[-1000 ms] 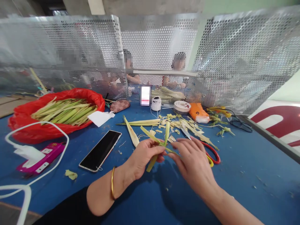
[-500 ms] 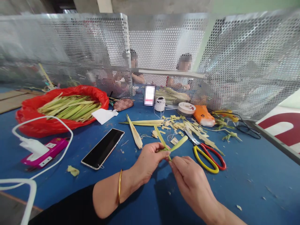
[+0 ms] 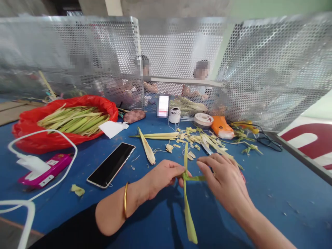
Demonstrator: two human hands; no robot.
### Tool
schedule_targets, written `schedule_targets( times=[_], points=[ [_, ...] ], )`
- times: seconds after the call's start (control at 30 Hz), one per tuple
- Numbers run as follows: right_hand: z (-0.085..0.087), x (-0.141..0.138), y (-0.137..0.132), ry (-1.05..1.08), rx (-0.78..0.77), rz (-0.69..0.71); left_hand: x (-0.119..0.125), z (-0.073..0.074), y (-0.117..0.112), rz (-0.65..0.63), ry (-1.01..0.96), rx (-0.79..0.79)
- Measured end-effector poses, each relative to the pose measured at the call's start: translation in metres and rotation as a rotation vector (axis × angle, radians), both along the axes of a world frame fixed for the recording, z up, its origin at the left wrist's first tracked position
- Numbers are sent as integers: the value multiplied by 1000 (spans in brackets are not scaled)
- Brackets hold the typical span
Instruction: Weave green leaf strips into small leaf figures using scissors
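My left hand (image 3: 162, 176), with a gold bangle on its wrist, pinches a green palm-leaf strip (image 3: 187, 204) where it folds. One long end of the strip runs down toward me and another end points up. My right hand (image 3: 225, 180) holds the short sideways end of the same strip with its fingertips. Both hands hover just above the blue table (image 3: 272, 180). The red and yellow scissors lie mostly hidden behind my right hand.
A red bag of green leaf strips (image 3: 64, 121) lies at the left. A black phone (image 3: 111, 165), a pink power bank with white cable (image 3: 43, 171), thread spool (image 3: 174, 114), tape roll (image 3: 203, 119), orange tool (image 3: 221, 127) and leaf scraps (image 3: 199, 138) lie around. People sit behind the perforated screen (image 3: 181, 52).
The strip has been folded: one end now hangs long toward me and another stands up. My right hand moved up and right, covering the scissors.
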State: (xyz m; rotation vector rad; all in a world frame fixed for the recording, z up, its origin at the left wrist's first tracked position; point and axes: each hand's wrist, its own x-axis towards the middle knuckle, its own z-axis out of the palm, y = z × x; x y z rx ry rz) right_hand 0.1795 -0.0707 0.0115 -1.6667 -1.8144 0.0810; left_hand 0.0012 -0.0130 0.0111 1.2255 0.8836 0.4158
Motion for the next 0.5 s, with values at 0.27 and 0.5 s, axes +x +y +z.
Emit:
schedule_targets(
  times=[0.27, 0.5],
  points=[
    [-2, 0, 10, 837, -572, 350, 4, -4, -9, -127, 115, 122],
    [-6, -6, 7, 859, -557, 238, 6, -8, -13, -191, 226, 209]
  ],
)
